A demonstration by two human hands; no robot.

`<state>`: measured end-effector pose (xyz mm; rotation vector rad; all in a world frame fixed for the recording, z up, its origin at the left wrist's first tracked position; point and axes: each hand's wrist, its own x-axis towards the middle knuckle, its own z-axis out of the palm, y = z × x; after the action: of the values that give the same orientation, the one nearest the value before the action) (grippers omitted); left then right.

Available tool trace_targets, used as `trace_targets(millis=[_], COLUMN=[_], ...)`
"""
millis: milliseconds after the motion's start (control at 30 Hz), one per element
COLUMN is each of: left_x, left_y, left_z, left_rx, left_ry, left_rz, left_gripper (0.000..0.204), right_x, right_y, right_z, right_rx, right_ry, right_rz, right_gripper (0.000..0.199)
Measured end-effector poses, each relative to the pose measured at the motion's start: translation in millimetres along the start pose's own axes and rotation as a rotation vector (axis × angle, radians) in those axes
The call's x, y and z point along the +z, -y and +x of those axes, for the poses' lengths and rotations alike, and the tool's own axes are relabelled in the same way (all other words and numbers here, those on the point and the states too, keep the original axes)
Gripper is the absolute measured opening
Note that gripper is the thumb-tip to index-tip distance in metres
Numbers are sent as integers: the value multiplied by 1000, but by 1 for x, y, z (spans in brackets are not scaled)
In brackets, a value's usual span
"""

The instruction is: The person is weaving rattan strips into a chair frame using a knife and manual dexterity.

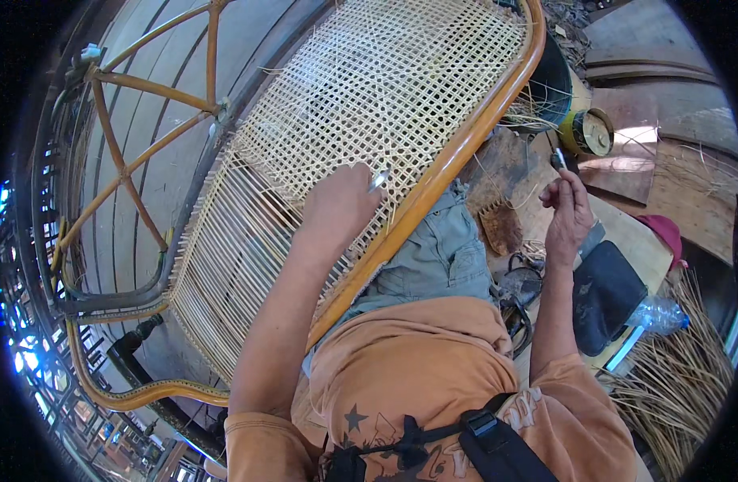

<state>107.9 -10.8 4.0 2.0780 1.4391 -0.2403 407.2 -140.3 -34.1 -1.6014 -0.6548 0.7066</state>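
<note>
Across my lap slants a woven cane panel [385,96], set in a glossy orange-brown rattan frame [441,181]. Its upper part carries an open lattice; at the lower left the pale cane strands [224,249] run mostly one way. My left hand [337,210] is closed low over the lattice, near the frame's right-hand rail. A small shiny metal tool [379,178] pokes out of its fingers, its kind mostly hidden. Off to the right of the panel, my right hand [568,210] is raised, fingers closed on a thin white-tipped stick [561,158].
Rattan poles with crossed braces [120,169] stand at the left. Right of me are a yellow tin [587,132], a dark bucket [550,84], a black pad [606,297], a plastic bottle [662,315] and a heap of loose cane strips [666,386]. Wooden boards [626,145] lie beyond.
</note>
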Motion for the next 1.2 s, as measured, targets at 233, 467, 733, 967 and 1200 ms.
trace_targets(millis=[233, 467, 733, 967, 1200], left_x=[0, 6, 12, 19, 14], left_y=[11, 36, 45, 52, 51], left_z=[-3, 10, 16, 21, 21], left_rx=[-55, -52, 70, 154, 160], left_ry=[84, 197, 194, 190, 183], left_rz=[-61, -261, -274, -278, -283], left_gripper=[37, 42, 43, 39, 40], right_x=[101, 138, 145, 144, 145], right_y=[41, 21, 23, 20, 26], right_z=[-11, 3, -8, -1, -10], right_rx=[-727, -597, -624, -470, -664], right_ry=[525, 775, 684, 745, 686], right_rz=[-647, -839, -940, -865, -930], right_gripper=[25, 35, 40, 41, 40])
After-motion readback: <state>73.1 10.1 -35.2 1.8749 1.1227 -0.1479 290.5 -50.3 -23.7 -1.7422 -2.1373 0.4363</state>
